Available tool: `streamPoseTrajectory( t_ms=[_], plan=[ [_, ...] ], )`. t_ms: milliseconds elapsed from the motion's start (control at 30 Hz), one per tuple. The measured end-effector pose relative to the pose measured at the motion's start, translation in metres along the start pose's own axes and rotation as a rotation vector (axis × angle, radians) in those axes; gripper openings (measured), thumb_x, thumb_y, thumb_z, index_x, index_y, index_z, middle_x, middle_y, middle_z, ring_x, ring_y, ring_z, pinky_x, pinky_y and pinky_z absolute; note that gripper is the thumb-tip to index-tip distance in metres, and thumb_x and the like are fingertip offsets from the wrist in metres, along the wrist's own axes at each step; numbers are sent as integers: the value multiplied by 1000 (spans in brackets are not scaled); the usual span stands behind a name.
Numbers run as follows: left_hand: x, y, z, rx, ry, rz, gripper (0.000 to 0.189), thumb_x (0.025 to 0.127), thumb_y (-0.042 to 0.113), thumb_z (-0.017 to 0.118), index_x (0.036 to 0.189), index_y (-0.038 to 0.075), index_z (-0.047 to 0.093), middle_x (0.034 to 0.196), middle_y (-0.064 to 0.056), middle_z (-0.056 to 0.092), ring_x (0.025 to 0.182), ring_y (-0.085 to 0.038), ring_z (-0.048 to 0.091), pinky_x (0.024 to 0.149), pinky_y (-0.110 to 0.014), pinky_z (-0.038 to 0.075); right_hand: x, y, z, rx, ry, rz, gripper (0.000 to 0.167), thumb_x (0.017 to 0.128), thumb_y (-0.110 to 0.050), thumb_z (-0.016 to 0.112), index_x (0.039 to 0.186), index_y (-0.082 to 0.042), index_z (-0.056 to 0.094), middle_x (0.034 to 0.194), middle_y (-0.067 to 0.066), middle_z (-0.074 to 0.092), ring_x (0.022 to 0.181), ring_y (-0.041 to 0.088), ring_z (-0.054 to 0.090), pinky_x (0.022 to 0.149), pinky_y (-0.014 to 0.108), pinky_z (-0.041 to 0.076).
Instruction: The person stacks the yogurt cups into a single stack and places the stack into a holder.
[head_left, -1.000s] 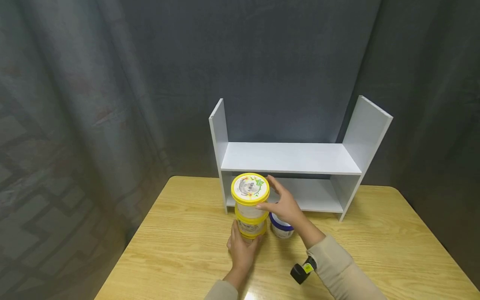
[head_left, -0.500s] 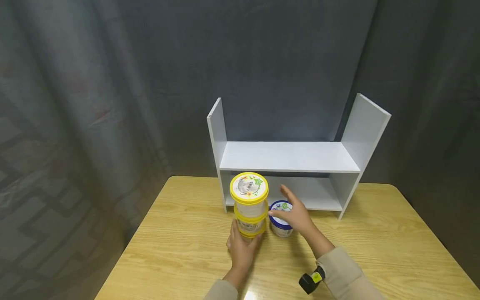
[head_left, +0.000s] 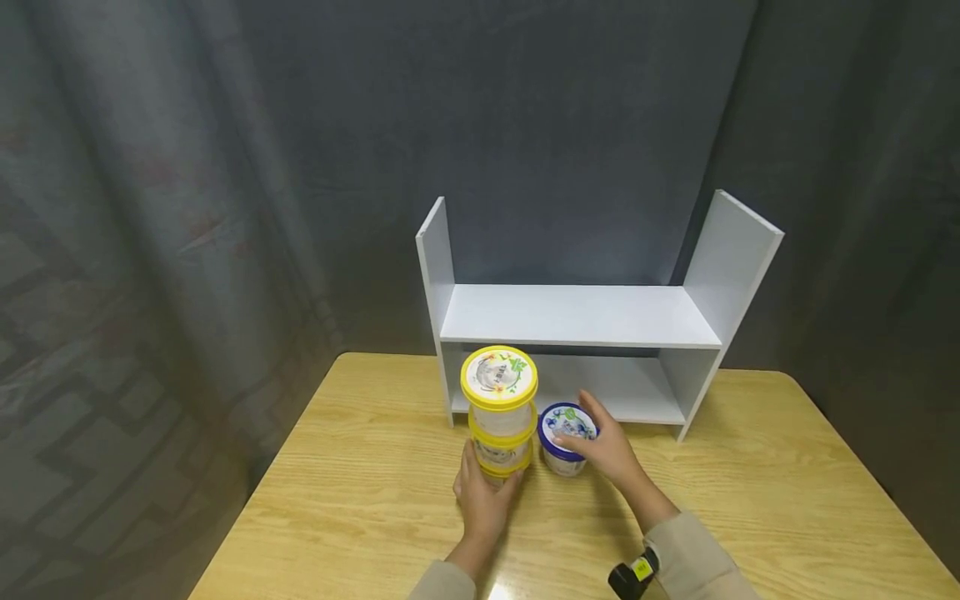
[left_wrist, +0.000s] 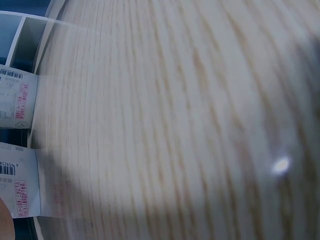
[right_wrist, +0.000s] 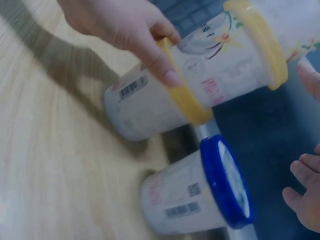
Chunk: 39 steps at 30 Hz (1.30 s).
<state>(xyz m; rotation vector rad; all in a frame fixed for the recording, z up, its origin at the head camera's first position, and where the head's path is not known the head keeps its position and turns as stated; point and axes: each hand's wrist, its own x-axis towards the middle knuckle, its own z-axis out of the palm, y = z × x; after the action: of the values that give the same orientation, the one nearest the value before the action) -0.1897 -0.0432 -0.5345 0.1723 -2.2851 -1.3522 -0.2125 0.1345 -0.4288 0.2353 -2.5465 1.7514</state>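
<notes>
Three white tubs with yellow lids stand in a stack; the top tub's lid (head_left: 499, 377) carries a flower print. My left hand (head_left: 482, 497) grips the stack low down, its thumb (right_wrist: 159, 62) against the bottom tub's yellow lid in the right wrist view. Barcoded tub sides (left_wrist: 17, 97) show at the left edge of the left wrist view. To the right of the stack, a tub with a blue lid (head_left: 568, 429) sits on the table. Over its right side is my right hand (head_left: 606, 446), thumb and fingers spread apart around the lid and holding nothing.
Behind the tubs, a white two-tier shelf (head_left: 577, 314) with tall side panels stands on the wooden table (head_left: 360, 467). Dark grey curtains (head_left: 555, 125) hang behind and beside the table. A black wrist device (head_left: 630, 577) is strapped on my right wrist.
My right hand has left the side of the top yellow-lidded tub and moved right and down to the blue-lidded tub. The left hand and the stack stay in place.
</notes>
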Motion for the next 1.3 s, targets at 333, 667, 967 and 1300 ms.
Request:
streamPoseTrajectory(
  t_ms=[333, 667, 967, 1300],
  plan=[
    [-1, -1, 1, -1, 5, 11, 93, 62, 32, 75, 133, 3, 23, 134, -14, 31, 117, -36, 28, 95, -49, 19, -1, 20, -2, -102, 36, 34, 87, 67, -23, 74, 132, 6, 24, 132, 26, 28, 121, 38, 25, 98, 48, 20],
    [-1, -1, 0, -3, 6, 22, 92, 63, 32, 75, 133, 1, 23, 135, -15, 30, 118, -35, 28, 96, -49, 18, -2, 32, -4, -132, 47, 103, 90, 66, -25, 74, 133, 4, 22, 134, 26, 23, 122, 40, 20, 97, 53, 17],
    [1, -1, 0, 3, 8, 37, 92, 64, 31, 75, 133, 0, 22, 134, -16, 31, 118, -34, 29, 96, -49, 18, 1, 43, -5, -162, 25, 153, 92, 67, -29, 73, 135, 1, 20, 135, 26, 22, 121, 43, 19, 94, 56, 18],
    [1, -1, 1, 4, -4, 25, 93, 64, 31, 75, 134, 3, 21, 134, -15, 30, 118, -34, 28, 96, -49, 17, 3, 56, -2, -131, 11, 199, 93, 64, -29, 75, 134, 2, 20, 134, 27, 22, 121, 44, 18, 95, 56, 18]
  ],
)
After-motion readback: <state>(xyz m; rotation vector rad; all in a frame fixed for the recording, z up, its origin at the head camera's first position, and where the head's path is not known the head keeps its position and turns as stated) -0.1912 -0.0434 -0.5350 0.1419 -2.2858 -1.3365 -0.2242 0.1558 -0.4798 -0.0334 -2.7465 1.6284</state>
